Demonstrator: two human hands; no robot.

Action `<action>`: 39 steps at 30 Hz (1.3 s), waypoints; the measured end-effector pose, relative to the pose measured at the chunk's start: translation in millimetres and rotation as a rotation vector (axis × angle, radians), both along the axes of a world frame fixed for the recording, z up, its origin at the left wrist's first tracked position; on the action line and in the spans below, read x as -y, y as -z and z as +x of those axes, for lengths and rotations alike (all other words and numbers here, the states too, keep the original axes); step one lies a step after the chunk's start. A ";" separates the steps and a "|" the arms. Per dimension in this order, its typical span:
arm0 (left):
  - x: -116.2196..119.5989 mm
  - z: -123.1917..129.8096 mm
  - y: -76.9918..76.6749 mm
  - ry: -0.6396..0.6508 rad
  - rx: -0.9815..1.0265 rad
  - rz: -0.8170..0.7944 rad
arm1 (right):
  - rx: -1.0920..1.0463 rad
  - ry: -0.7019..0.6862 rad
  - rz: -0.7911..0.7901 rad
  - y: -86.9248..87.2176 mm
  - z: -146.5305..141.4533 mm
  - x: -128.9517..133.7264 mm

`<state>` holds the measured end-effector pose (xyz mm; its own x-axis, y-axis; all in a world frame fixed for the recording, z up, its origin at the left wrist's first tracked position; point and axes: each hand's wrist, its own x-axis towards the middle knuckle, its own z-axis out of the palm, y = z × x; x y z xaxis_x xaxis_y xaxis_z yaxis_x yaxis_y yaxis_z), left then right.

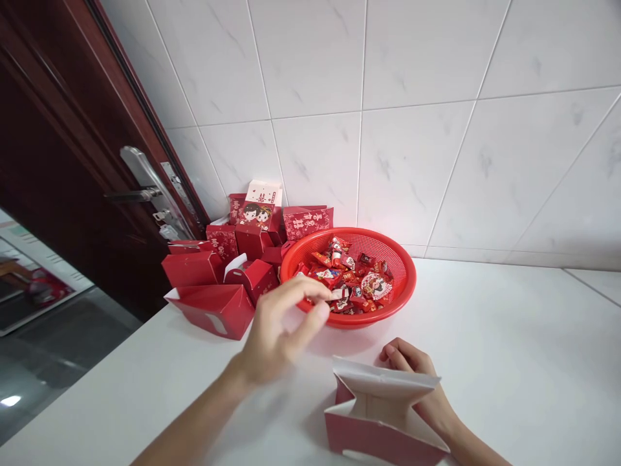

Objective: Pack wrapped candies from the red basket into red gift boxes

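Note:
My left hand (pixel 286 323) is over the near-left rim of a red plastic colander (pixel 409 272). Its thumb and index finger are apart, close to a pale wrapper (pixel 341 293) among the wrapped candies (pixel 356 278). I see nothing plainly held in it. In front of me an opened red gift box (pixel 378 440) stands upright with its white inside showing and no contents visible. Just behind that box my right hand (pixel 412 362) rests on the table with curled fingers. The box's raised back flap covers part of this hand.
Several red gift boxes (pixel 208 310) with printed figures and characters crowd left of the colander, against the tiled wall (pixel 315 155). A dark red door (pixel 72 129) with a metal handle (pixel 140 194) stands at the left, beside the white table's (pixel 509 336) left edge.

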<state>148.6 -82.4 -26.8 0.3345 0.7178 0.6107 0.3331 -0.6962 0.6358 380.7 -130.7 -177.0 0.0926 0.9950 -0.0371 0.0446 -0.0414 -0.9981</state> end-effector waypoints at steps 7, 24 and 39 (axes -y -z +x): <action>-102.8 0.6 -6.5 0.183 -0.844 -0.441 | 0.058 -0.038 0.007 12.4 4.7 -4.1; -160.4 66.4 30.4 0.301 -1.298 -0.319 | 0.080 -0.082 -0.014 9.1 5.0 -7.1; -197.3 52.8 45.2 0.501 -0.513 -0.834 | 0.131 -0.087 -0.010 7.5 6.2 -6.6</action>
